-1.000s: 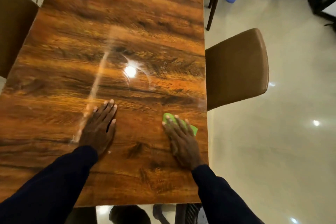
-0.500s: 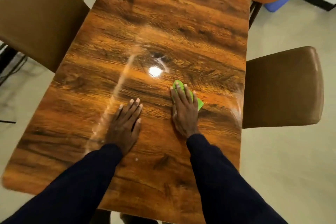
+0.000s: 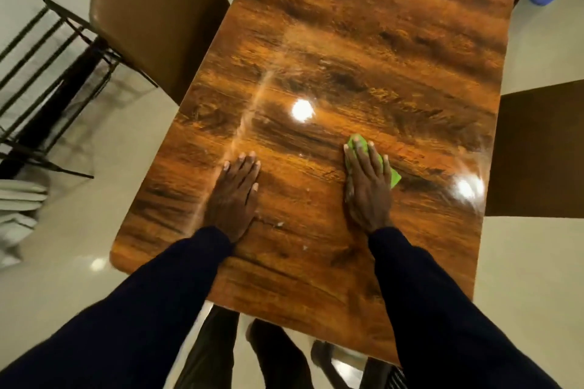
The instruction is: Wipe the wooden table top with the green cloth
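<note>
**Cloth carried inward from the right edge, far half of the table ahead**

Since a second ago my right hand (image 3: 368, 189) has slid the green cloth (image 3: 357, 143) away from the right-hand edge and further up the tabletop (image 3: 379, 50). My left hand (image 3: 235, 196) has stayed planted on the same patch of wood.

The cloth now lies under my right palm, roughly midway between the bright reflection at the centre and the right edge. My fingers (image 3: 356, 164) are straight and close together, pressing it flat rather than gripping it. Green shows only past my fingertips and out by the little-finger side, so its long axis seems to run on a diagonal, far-left to near-right. Most of it is covered, so I cannot be sure of that. My left hand rests flat on bare wood, fingers straight and together, bracing me and touching no cloth.

What the next stroke turns on, as I judge it: the large far stretch of tabletop lies straight ahead of my right fingertips. A pale streak (image 3: 249, 117) runs up from just beyond my left fingertips, well to the left of the cloth. Only my right hand has the cloth, so the reach leftward or forward is its job.
</note>
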